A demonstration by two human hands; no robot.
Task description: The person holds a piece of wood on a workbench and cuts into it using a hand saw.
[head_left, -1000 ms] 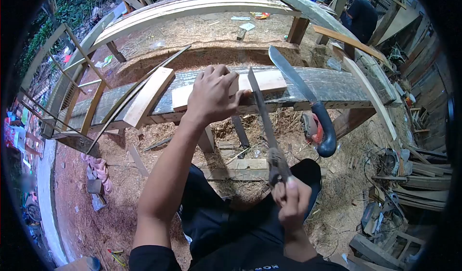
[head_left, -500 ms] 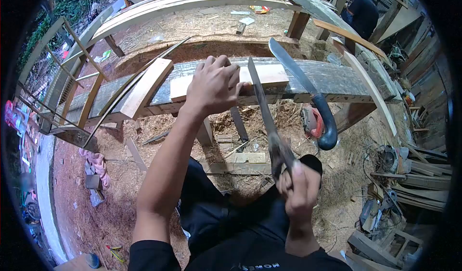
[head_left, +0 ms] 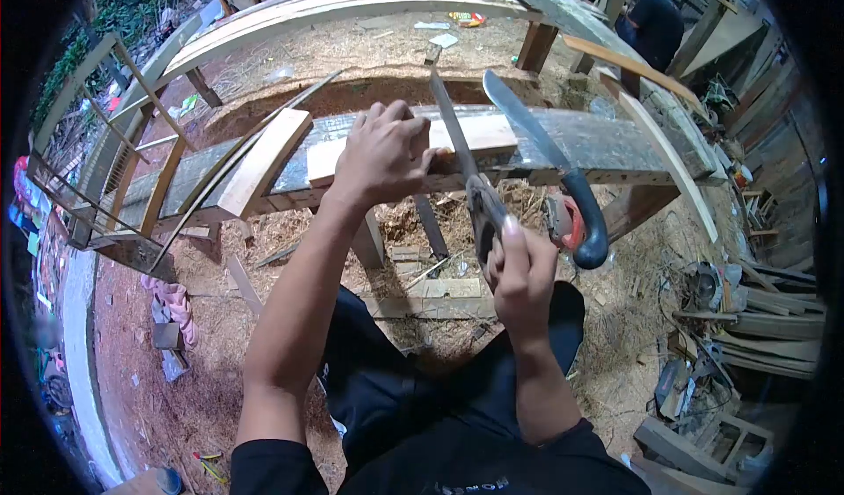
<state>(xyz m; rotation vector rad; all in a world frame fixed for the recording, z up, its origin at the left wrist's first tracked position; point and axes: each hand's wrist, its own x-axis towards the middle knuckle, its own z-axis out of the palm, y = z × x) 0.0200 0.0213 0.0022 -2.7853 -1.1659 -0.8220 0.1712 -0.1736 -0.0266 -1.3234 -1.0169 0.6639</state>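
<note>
My left hand (head_left: 383,149) presses down on a pale wood piece (head_left: 488,136) lying across the weathered bench beam (head_left: 607,141), its fingers curled over the piece. My right hand (head_left: 520,275) is closed round the handle of a handsaw (head_left: 453,126), whose blade crosses the pale piece just right of my left hand. To the right, a machete (head_left: 532,130) with a black handle rests on the beam, the handle jutting over the near edge. Another pale board (head_left: 265,163) lies slanted on the beam at the left.
A wooden frame (head_left: 167,183) leans at the beam's left end. Long planks (head_left: 352,3) span the back. A curved strip (head_left: 668,156) crosses the right end. A red tool (head_left: 567,221) lies below the machete. A person (head_left: 655,25) is at the far right.
The saw and my right hand moved down and toward me, then forward and up, so more blade now reaches past the beam. My left hand stays on the wood piece.
</note>
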